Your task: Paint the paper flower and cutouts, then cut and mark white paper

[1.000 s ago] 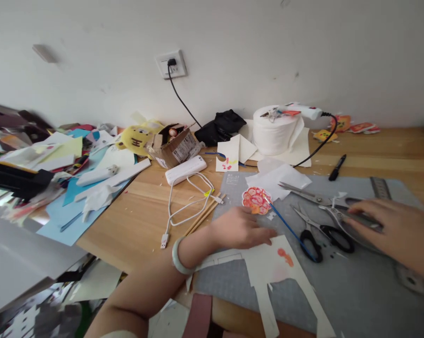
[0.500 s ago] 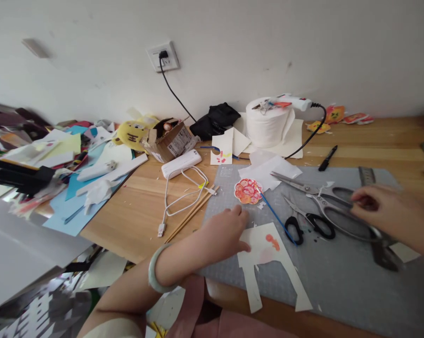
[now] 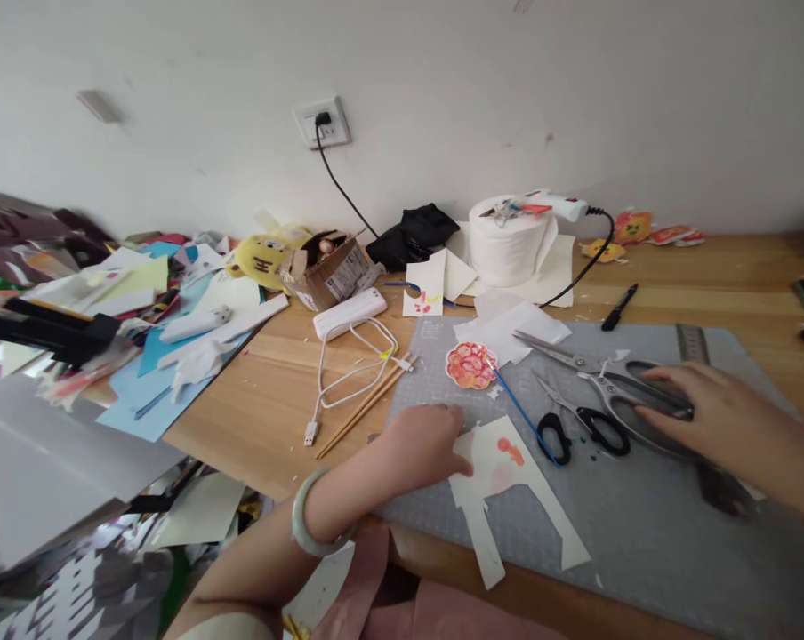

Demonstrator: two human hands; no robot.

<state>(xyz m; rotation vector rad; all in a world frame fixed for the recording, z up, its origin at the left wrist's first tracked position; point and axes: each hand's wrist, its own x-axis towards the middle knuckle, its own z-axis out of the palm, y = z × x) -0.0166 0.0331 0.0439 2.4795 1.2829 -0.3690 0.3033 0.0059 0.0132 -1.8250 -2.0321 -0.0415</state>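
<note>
Loosely, right hand (image 3: pixel 722 418) covers large scissors (image 3: pixel 615 382); left hand (image 3: pixel 422 443) presses paper (image 3: pixel 509 471).

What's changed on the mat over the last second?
The right hand lifted briefly, then settled flat on the large silver scissors' handles. The left hand slid back to the cut white paper's left edge. The black-handled scissors and blue paintbrush stayed put.

Plain white wall (image 3: pixel 575 80) behind, faintly scuffed. Socket (image 3: pixel 322 123) on it, black plug in, cord dropping to the bench's back edge. Bench (image 3: pixel 269 400) light wood, running wall to near edge. Soft, even daylight; no window in view.
</note>
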